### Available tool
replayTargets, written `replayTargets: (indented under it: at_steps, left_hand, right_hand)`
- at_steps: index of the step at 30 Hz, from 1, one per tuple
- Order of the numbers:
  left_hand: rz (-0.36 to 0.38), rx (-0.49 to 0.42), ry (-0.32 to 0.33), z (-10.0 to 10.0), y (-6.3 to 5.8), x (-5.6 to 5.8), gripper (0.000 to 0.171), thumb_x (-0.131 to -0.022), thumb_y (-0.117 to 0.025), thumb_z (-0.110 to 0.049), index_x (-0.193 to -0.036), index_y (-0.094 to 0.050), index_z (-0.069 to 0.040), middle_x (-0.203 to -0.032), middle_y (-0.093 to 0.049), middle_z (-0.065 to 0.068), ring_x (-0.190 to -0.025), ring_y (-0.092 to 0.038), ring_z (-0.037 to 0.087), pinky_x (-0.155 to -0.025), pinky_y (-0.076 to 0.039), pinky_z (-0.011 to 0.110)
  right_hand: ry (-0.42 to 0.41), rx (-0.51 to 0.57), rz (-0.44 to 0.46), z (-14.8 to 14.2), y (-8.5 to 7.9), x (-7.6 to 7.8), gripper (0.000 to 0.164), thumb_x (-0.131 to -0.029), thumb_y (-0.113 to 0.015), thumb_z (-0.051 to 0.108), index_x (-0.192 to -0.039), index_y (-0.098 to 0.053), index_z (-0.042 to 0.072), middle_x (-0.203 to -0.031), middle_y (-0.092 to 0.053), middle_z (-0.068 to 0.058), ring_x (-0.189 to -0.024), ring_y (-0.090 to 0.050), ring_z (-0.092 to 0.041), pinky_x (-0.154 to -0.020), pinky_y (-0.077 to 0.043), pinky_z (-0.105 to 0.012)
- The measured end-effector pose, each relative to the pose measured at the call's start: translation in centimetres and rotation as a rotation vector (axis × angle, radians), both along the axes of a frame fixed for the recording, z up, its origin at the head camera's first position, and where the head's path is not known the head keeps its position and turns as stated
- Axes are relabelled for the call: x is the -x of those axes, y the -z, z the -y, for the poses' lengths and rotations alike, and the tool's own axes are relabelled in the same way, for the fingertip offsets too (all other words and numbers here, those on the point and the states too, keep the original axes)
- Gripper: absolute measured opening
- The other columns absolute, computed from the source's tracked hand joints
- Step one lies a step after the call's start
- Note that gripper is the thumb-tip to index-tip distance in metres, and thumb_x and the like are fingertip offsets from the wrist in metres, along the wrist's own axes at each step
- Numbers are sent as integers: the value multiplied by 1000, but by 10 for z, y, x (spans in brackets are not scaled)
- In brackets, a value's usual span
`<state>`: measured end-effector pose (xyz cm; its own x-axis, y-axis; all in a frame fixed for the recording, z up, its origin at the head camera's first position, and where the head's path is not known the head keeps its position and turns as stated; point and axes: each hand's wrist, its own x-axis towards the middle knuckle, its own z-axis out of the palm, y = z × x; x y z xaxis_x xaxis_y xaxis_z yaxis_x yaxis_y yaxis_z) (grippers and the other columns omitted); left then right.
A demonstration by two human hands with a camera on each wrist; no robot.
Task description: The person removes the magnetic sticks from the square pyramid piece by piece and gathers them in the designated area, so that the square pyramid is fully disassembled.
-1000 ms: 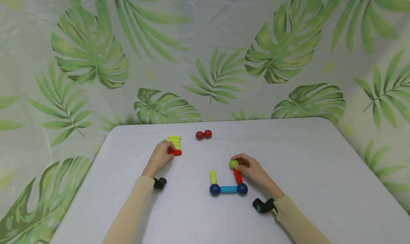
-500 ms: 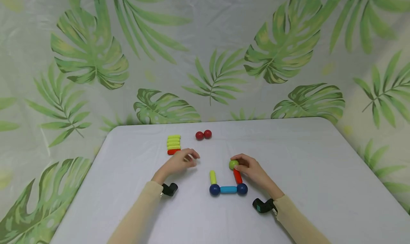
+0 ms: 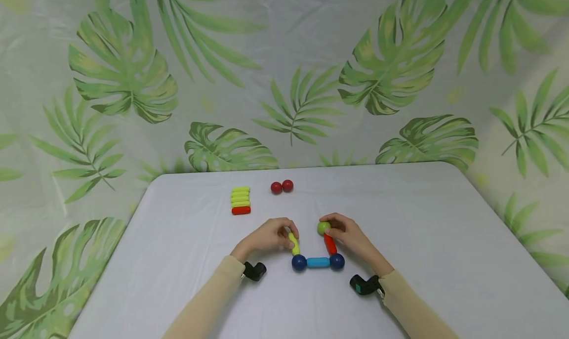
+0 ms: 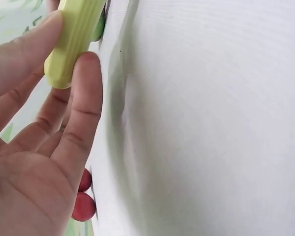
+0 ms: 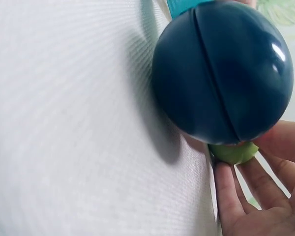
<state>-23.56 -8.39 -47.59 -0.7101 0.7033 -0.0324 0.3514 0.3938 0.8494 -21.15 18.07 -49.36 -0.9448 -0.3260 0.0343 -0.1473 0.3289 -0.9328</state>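
My left hand (image 3: 271, 235) pinches a yellow-green stick (image 4: 74, 44) between thumb and fingers. In the head view that stick's near end meets a dark blue ball (image 3: 299, 263). A light blue stick (image 3: 318, 263) joins this ball to a second dark blue ball (image 5: 223, 73) on the right. From there a red stick (image 3: 330, 245) runs away to a green ball (image 3: 323, 228). My right hand (image 3: 348, 235) holds the green ball between thumb and fingers. Together the pieces form a U on the table.
Several yellow-green sticks (image 3: 240, 195) lie in a row at the back left of the white table (image 3: 422, 220), with another red stick (image 3: 241, 210) at their near end. Two red balls (image 3: 282, 186) sit near the far edge. A leaf-print cloth (image 3: 293, 106) hangs behind.
My left hand has left the red stick by the row, moved right and nearer, and taken hold of the yellow-green stick on the U. My right hand stays on the green ball.
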Motion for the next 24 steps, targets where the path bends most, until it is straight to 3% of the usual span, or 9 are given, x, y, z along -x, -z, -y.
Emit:
replayTargets:
  at_steps: [7, 11, 13, 15, 19, 21, 24]
  left_hand:
    - [-97, -9, -57, 6, -1, -1, 13, -83, -74, -7, -91, -65, -11, -89, -59, -4, -78, -53, 14, -70, -47, 25]
    - [-58, -58, -151, 21, 1, -4, 13, -85, -72, -6, -95, -66, -10, -96, -61, -1, -84, -57, 16, -76, -49, 28]
    - [-30, -95, -248, 33, 2, -5, 14, -85, -71, -3, -97, -66, -9, -99, -61, 2, -87, -59, 19, -80, -49, 31]
    - [-20, -127, -386, 47, 2, -5, 16, -83, -71, 1, -96, -66, -6, -100, -61, 6, -90, -60, 21, -81, -49, 32]
    - [-38, -105, -659, 72, 3, -2, 16, -82, -71, 3, -95, -65, -2, -98, -61, 10, -85, -59, 22, -71, -49, 30]
    - [-55, -61, -744, 82, 3, 1, 16, -82, -72, 2, -95, -64, -1, -96, -62, 10, -83, -58, 22, -68, -48, 29]
    - [-89, -1, -808, 92, 4, 5, 15, -82, -71, 2, -94, -63, -1, -95, -61, 13, -81, -57, 23, -67, -47, 30]
  right_hand:
    - [23, -26, 5, -1, -2, 0, 28, -94, -57, 6, -122, -58, 2, -123, -57, -15, -110, -54, -32, -97, -42, -48]
    - [14, -12, 11, -1, -1, 0, 28, -94, -58, 6, -122, -59, 2, -123, -57, -15, -111, -54, -32, -98, -42, -48]
    - [2, -9, 8, -1, 0, 0, 29, -94, -58, 7, -122, -58, 1, -124, -57, -16, -111, -54, -32, -98, -42, -48]
    - [4, -5, 8, -1, 0, 0, 28, -94, -58, 6, -122, -58, 2, -123, -57, -15, -111, -54, -32, -98, -42, -47]
    - [-2, -8, -5, -1, 1, 0, 28, -95, -57, 6, -122, -58, 1, -123, -57, -16, -110, -54, -32, -97, -42, -47]
    - [-6, -5, -6, -1, 0, -1, 28, -94, -57, 5, -122, -58, 1, -123, -57, -16, -110, -54, -32, -97, -42, -47]
    - [-9, -5, -8, 1, 1, 0, 28, -94, -57, 5, -122, -58, 1, -123, -57, -16, -110, -54, -32, -97, -43, -44]
